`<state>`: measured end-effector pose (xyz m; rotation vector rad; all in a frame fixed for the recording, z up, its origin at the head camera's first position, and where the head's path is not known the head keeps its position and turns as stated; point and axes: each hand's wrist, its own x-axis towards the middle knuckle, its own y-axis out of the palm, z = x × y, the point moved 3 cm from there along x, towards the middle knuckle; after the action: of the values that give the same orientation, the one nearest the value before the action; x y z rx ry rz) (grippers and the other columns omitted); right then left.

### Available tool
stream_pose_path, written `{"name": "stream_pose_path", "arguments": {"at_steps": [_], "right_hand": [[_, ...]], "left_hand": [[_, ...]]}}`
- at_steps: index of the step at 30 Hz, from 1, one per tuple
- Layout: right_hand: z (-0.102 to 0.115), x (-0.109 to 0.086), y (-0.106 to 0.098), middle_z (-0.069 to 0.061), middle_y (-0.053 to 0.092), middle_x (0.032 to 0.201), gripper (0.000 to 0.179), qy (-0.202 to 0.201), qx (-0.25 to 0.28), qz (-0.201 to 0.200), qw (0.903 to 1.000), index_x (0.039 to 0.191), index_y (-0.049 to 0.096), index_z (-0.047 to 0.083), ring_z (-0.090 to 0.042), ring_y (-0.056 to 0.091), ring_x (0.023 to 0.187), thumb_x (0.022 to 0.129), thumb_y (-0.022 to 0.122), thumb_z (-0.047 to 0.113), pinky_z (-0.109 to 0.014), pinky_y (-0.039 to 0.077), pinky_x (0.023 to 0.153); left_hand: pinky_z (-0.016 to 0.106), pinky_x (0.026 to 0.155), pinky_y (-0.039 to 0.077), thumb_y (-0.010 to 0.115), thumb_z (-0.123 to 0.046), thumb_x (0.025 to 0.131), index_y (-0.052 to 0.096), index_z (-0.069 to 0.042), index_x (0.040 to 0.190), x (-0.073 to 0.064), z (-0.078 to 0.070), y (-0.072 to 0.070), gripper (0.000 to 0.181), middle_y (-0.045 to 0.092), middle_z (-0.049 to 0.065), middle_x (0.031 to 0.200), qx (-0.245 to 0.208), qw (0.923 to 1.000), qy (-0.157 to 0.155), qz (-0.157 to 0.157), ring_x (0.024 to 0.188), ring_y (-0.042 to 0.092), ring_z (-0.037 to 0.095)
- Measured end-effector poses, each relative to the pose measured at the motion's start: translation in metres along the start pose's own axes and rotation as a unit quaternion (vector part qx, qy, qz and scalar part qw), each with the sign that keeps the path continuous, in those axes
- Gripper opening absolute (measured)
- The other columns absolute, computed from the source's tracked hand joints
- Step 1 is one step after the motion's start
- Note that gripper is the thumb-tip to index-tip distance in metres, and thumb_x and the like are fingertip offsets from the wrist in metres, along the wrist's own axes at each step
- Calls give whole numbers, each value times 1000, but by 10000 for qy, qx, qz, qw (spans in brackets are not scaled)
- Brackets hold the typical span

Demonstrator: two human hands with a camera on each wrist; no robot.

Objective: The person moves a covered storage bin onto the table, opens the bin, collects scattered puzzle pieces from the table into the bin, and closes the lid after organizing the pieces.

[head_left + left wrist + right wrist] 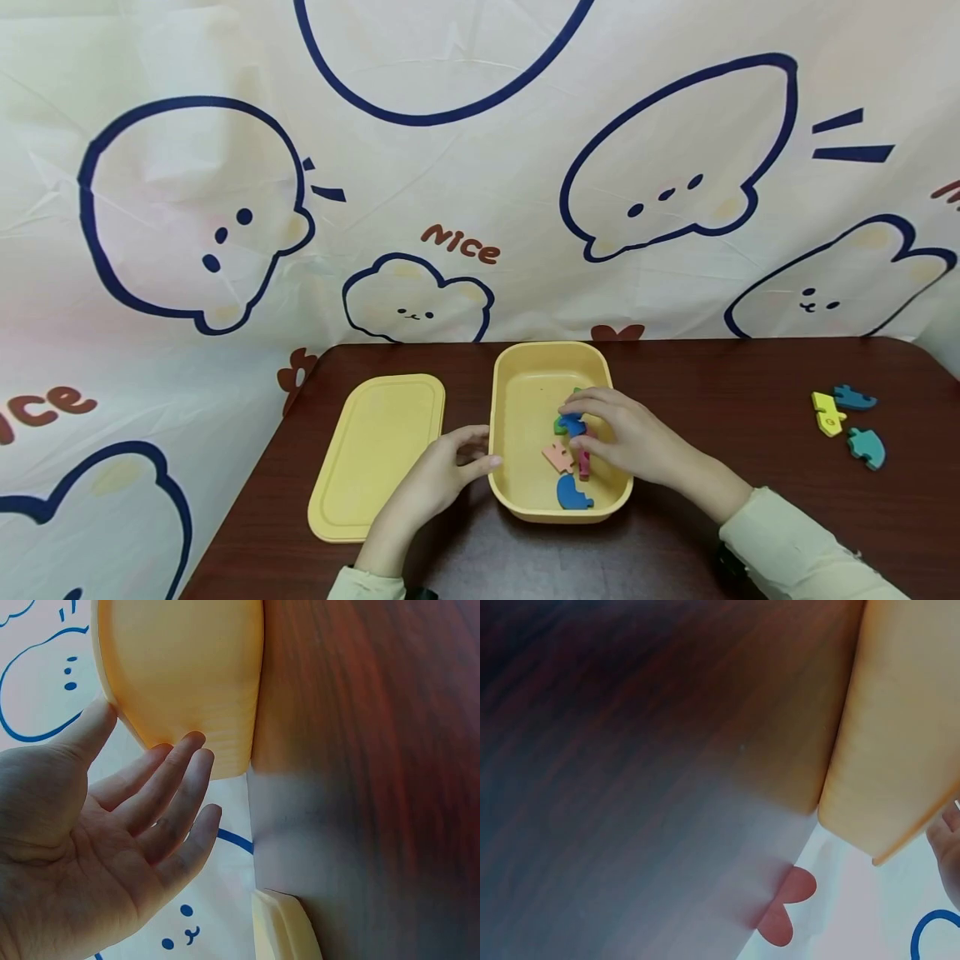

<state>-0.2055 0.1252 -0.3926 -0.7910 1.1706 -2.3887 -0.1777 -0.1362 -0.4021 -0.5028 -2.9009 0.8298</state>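
Note:
A yellow plastic box [525, 492] holds several small puzzle pieces, among them a pink piece [558, 457], a blue curved piece [573, 493] and a magenta piece [584, 465]. My left hand [442, 471] touches the box's left side, thumb at the rim. In the left wrist view its fingers [176, 761] lie loosely against the outer wall. Reaching into the box from the right, my right hand [626, 433] pinches a blue puzzle piece [573, 424] between thumb and fingers. Green bits show beside that piece, partly hidden by the hand.
A yellow lid [378, 454] lies flat on the dark wooden table [712, 392], left of the box. Far right are a yellow piece [828, 414], a dark blue piece [855, 397] and a teal piece [867, 448]. A printed cloth [525, 192] hangs behind.

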Motion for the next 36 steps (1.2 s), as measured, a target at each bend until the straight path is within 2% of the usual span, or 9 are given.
{"name": "stream_pose_path", "arguments": {"at_steps": [13, 22, 30, 36], "right_hand": [[1, 0, -3, 0, 63, 124, 36, 22, 26, -15, 10000, 118, 72, 12, -22, 55, 122, 85, 81, 20, -44, 46, 101], [1, -2, -9, 3, 63, 123, 35, -74, 11, -239, 9997, 119, 71, 16, -20, 56, 119, 84, 81, 16, -43, 47, 99], [1, -4, -11, 4, 63, 122, 34, -38, 58, -278, 9996, 118, 71, 14, -20, 56, 119, 85, 80, 15, -42, 49, 97], [1, -8, -17, 5, 63, 121, 36, -145, -33, -491, 9987, 117, 71, 18, -18, 57, 116, 83, 82, 13, -42, 50, 95]], "left_hand": [[41, 87, 53, 70, -18, 94, 60, 1, 129, 0, 0, 0, 42, 67, 12, 114, 30, 10000, -5, -30, 100, 65, 24], [41, 87, 53, 70, -18, 94, 60, 1, 129, 0, 0, 0, 41, 67, 13, 114, 33, 10000, -18, -11, 100, 65, 24], [41, 87, 53, 70, -17, 94, 60, 1, 129, 1, 0, 0, 41, 67, 11, 112, 61, 10000, -17, -14, 99, 65, 24], [41, 87, 52, 70, -18, 94, 60, 1, 129, 1, 0, 0, 42, 67, 11, 111, 66, 10000, 5, -26, 99, 65, 23]]}}
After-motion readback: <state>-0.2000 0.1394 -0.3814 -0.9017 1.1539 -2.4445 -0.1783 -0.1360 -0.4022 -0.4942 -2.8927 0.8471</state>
